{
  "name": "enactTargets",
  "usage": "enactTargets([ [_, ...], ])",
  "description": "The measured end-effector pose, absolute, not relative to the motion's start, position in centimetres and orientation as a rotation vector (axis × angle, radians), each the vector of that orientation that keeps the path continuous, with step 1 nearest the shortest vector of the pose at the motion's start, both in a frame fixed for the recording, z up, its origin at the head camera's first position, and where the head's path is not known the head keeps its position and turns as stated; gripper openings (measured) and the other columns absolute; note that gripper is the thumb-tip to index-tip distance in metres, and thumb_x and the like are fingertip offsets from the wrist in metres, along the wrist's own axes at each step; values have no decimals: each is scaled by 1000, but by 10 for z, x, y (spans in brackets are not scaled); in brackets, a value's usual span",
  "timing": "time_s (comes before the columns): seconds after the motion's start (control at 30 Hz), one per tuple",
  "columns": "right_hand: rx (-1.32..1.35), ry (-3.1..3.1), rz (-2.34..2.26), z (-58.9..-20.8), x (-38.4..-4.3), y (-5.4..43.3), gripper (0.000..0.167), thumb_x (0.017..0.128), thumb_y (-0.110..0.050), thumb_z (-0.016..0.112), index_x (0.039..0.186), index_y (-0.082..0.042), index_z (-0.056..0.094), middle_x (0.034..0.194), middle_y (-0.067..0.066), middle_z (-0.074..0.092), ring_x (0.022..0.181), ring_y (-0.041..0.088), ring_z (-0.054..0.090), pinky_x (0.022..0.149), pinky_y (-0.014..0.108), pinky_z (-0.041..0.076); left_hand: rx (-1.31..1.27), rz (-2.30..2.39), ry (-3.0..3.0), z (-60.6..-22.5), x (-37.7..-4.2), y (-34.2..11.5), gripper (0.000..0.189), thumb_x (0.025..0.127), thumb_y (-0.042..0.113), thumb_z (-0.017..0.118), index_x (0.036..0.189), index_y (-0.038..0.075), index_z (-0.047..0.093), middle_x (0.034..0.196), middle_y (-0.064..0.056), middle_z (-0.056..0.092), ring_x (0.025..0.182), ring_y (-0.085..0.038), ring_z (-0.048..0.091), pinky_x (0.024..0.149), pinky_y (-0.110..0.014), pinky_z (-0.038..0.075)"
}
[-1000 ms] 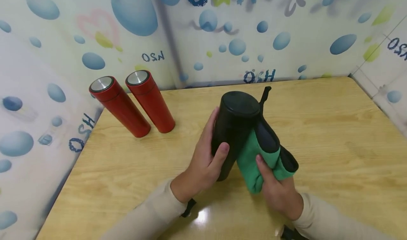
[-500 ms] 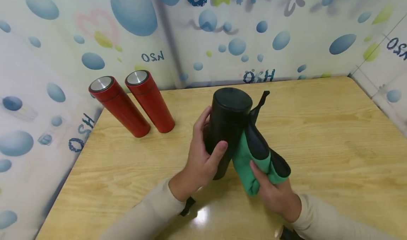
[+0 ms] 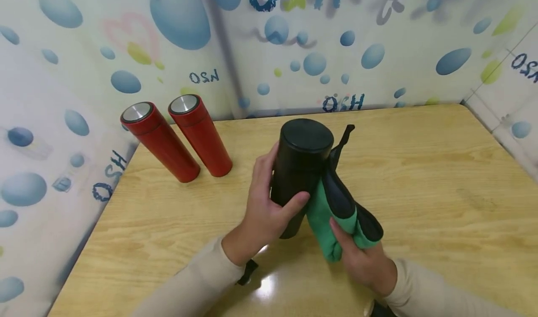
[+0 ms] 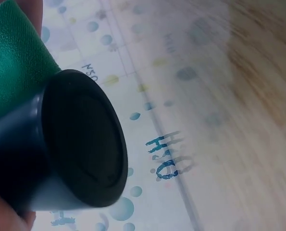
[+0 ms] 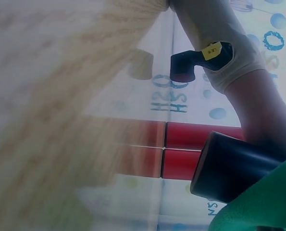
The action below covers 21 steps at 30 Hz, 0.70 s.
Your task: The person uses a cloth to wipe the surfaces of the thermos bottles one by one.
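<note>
The fingers of the left hand (image 3: 265,209) are largely hidden behind the black flask (image 3: 304,167), and most fingers of the right hand (image 3: 361,256) are covered by the green cloth (image 3: 321,219). In the left wrist view the flask is cut off at the left edge; in the right wrist view the cloth is cropped at the lower right and the desk (image 3: 441,177) is blurred. Whether the flask's closed upper end is a lid or a base cannot be told, and its inside is not shown. Behind and to the left, the left red thermos bottle (image 3: 164,146) and the right red thermos bottle (image 3: 203,139) are stood upright side by side, both capped with silver-topped lids, their contents hidden. The black flask is gripped by the left hand, with the thumb laid across its front, and is held tilted, its lower end clear of the desk. The cloth, trimmed in black with a strap (image 3: 345,134), is pinched under the right thumb and held against the flask's right side, between flask and right hand.
</note>
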State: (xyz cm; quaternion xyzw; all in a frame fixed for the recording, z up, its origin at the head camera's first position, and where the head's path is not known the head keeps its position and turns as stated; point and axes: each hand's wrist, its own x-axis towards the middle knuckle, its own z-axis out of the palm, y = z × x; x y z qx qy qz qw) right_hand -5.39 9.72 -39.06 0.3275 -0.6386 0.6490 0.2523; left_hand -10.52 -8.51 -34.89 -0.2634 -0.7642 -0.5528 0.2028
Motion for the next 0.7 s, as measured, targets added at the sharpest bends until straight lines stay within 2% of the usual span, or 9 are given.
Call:
enactTargets([
  [0.1,887,-1721,1765,-392,-54,97,47,95,13,53,141,8,49,142,4,58,129,8,54,109,19,42,-742,-1576,-2178,-351,-105,-85,90,89,69,55,158,19,27,140,-9,47,122,-23,46,95,-43,48],
  [0.2,882,-1686,1770,-392,-57,97,47,94,14,53,141,9,48,141,5,59,126,7,56,108,19,43,-800,-1658,-2215,-352,-108,-84,89,90,69,53,159,25,20,146,-4,46,124,-22,50,101,-45,48],
  [0.3,864,-1663,1769,-390,-59,98,46,94,13,53,140,8,49,131,1,63,114,4,60,103,17,46,-885,-1713,-2237,-352,-111,-84,86,94,68,48,160,28,10,152,-2,42,129,-21,49,107,-47,46],
  [0.4,831,-1683,1761,-388,-59,98,46,95,13,52,140,6,50,129,-1,63,109,2,58,101,16,47,-939,-1689,-2265,-353,-110,-85,82,97,67,39,160,28,5,155,-2,38,133,-21,46,109,-48,45],
  [0.5,789,-1723,1750,-387,-58,98,49,93,18,50,141,6,50,136,0,61,116,3,57,105,18,45,-948,-1658,-2298,-355,-110,-85,80,99,66,37,160,29,2,157,0,35,136,-19,43,112,-48,43],
  [0.6,764,-1763,1753,-387,-57,98,54,89,24,47,141,9,48,139,2,59,124,5,56,108,20,44,-906,-1648,-2346,-356,-109,-85,79,98,64,41,159,33,2,156,4,35,135,-16,45,112,-46,44],
  [0.7,769,-1782,1772,-387,-57,98,57,86,28,45,141,11,47,141,4,58,128,7,55,109,22,43,-861,-1666,-2371,-356,-110,-85,84,96,50,59,158,36,3,155,5,38,132,-15,47,110,-45,45],
])
